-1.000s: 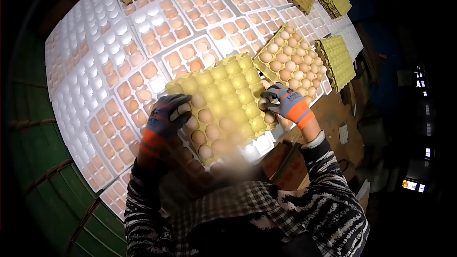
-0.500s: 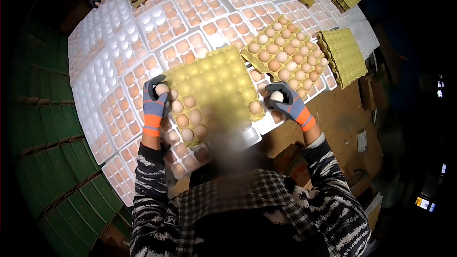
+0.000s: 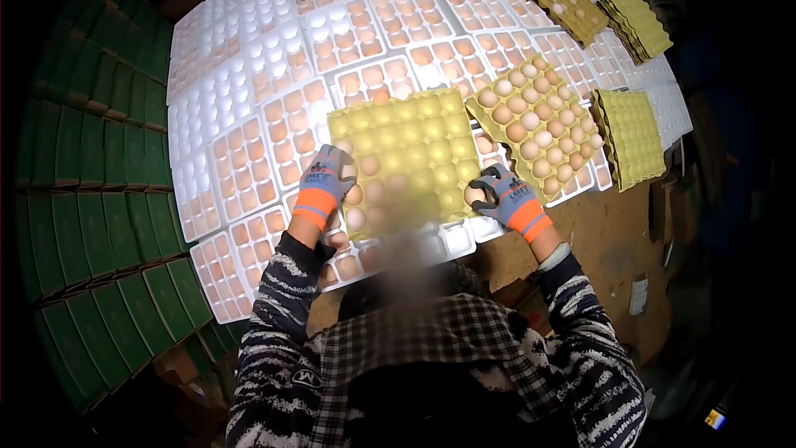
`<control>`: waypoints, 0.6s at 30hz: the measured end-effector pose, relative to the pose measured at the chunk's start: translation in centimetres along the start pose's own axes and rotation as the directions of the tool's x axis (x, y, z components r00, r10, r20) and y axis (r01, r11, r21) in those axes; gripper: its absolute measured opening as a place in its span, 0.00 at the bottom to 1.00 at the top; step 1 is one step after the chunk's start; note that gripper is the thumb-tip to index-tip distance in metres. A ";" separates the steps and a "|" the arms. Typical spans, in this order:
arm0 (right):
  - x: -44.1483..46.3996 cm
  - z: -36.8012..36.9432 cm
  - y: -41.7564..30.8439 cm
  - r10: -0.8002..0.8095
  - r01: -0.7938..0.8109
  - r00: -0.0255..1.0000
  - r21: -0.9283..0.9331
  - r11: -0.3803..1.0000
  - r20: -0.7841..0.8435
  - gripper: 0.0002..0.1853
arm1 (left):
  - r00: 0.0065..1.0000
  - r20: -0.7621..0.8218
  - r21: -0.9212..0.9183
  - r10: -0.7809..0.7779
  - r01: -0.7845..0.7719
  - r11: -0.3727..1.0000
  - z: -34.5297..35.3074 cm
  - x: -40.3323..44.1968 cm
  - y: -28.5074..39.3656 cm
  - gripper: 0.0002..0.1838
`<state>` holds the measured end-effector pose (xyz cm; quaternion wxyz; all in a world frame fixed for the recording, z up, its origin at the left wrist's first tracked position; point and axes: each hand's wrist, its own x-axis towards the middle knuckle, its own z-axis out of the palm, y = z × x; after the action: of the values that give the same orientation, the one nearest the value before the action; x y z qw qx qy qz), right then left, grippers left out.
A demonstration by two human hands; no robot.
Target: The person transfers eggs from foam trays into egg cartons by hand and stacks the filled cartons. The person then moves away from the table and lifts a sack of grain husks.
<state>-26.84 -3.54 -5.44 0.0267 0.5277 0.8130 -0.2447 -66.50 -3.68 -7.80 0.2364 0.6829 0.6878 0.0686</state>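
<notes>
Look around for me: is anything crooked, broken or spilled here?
Only the yellow tray full of eggs looks askew: it slants across the white plastic trays, out of line with the part-filled yellow tray. I see no broken or spilled eggs, though a blur hides some.

A table [image 3: 448,17] (mostly hidden) carries white trays [image 3: 217,91], many holding eggs [image 3: 244,134].

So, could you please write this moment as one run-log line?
left hand: fingers on one egg | right hand: fingers on another egg | yellow tray: between hands, partly filled, far row empty
</notes>
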 end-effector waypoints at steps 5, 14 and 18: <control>-0.3 1.2 0.1 -0.080 0.080 0.996 -0.010 0.997 -0.038 0.28 | 0.997 -0.075 -0.178 0.023 -0.036 0.983 -0.3 -1.6 -0.8 0.22; 0.6 0.9 0.0 0.124 0.196 0.957 0.900 0.390 -0.262 0.29 | 0.993 -0.117 -0.369 0.018 -0.060 0.927 -2.4 2.1 -3.8 0.28; 6.0 -0.5 -7.3 -0.397 0.448 0.887 0.233 0.863 -0.236 0.30 | 0.996 -0.083 0.001 0.012 -0.012 1.000 -1.8 3.6 -2.2 0.28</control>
<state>-35.76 -0.60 -4.09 -0.1764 0.3540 0.8650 -0.3086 -69.05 0.06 -8.00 0.2071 0.6835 0.6930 0.0982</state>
